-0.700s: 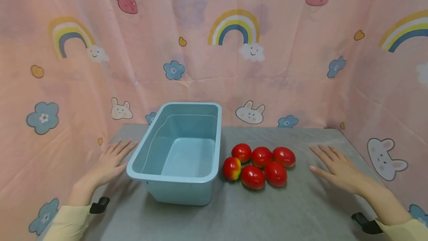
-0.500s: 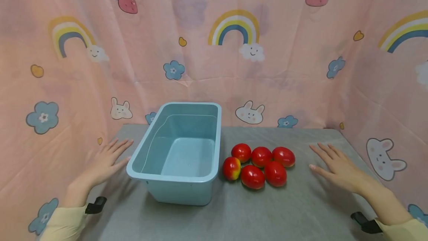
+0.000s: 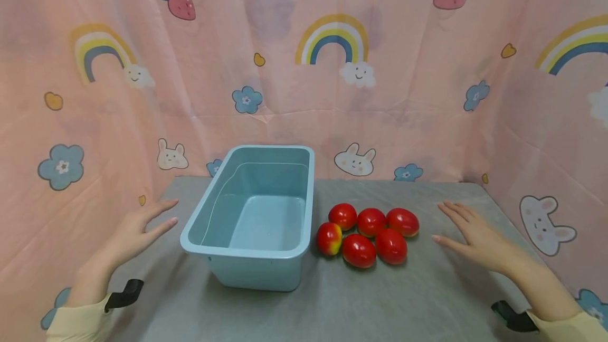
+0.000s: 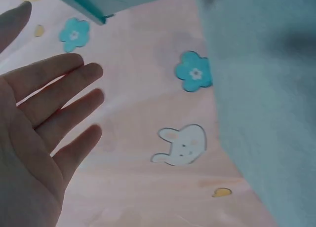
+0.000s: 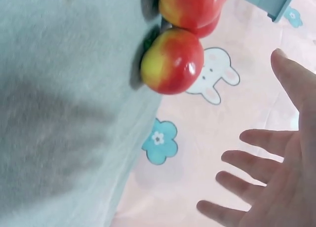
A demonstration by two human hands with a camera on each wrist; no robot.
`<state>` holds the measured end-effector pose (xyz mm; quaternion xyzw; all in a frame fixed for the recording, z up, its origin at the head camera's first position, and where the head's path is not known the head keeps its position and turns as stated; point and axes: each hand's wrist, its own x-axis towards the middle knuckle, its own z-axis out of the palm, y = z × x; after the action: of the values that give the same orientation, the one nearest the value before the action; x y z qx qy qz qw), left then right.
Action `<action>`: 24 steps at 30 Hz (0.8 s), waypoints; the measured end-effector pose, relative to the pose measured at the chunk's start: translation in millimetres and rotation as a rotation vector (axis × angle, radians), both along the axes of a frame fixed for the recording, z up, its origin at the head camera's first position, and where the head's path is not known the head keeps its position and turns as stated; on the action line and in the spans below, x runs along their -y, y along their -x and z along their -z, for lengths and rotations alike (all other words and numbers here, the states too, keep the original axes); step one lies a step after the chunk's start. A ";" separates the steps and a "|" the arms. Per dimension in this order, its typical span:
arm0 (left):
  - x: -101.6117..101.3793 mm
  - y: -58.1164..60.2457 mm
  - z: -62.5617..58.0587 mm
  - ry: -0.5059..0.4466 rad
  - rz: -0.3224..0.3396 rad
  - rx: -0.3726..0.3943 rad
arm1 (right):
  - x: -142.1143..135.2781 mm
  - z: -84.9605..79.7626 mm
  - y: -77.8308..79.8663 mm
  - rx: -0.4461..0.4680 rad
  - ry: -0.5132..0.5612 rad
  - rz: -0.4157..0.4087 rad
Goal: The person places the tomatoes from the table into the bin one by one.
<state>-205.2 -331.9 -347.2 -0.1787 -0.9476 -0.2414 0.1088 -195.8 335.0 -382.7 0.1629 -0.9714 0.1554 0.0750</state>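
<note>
My left hand hovers to the left of a light blue plastic basin, fingers extended and thumb apart, holding nothing. In the left wrist view that palm shows bare, with the basin's edge above it. My right hand is held over the table's right side with fingers straight and nothing in them. Between it and the basin lie several glossy red oval fruits in a cluster. One fruit shows a yellow patch in the right wrist view, apart from the right-hand fingers.
A grey cloth-like surface covers the table. Behind and at both sides hangs a pink curtain printed with rainbows, rabbits and flowers. Dark wrist straps sit at both sleeves.
My left hand has moved left and slightly down, away from the basin, and turned more edge-on. The right hand has shifted only slightly. Basin and fruits stay put.
</note>
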 end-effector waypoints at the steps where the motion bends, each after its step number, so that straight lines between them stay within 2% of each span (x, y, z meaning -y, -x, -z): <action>1: -0.7 -1.3 -1.5 -0.005 0.005 -0.014 | 1.6 0.6 0.0 -0.010 0.013 -0.006; 6: -6.0 -9.2 -10.1 -0.016 0.027 -0.085 | 10.6 4.8 -0.8 -0.081 0.073 -0.047; 11: -11.3 -16.2 -17.2 -0.008 0.045 -0.121 | 20.0 13.6 0.1 -0.151 0.110 -0.081; 17: -15.5 -19.1 -21.6 0.019 0.088 -0.150 | 30.7 22.5 1.1 -0.160 0.132 -0.068; 24: -23.5 -23.2 -25.4 0.013 0.150 -0.185 | 40.8 27.9 1.4 -0.173 0.168 -0.091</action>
<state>-182.0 -308.4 -321.9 -0.2714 -0.9190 -0.2253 0.1760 -197.2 294.2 -410.6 0.2130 -0.9365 0.2248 0.1646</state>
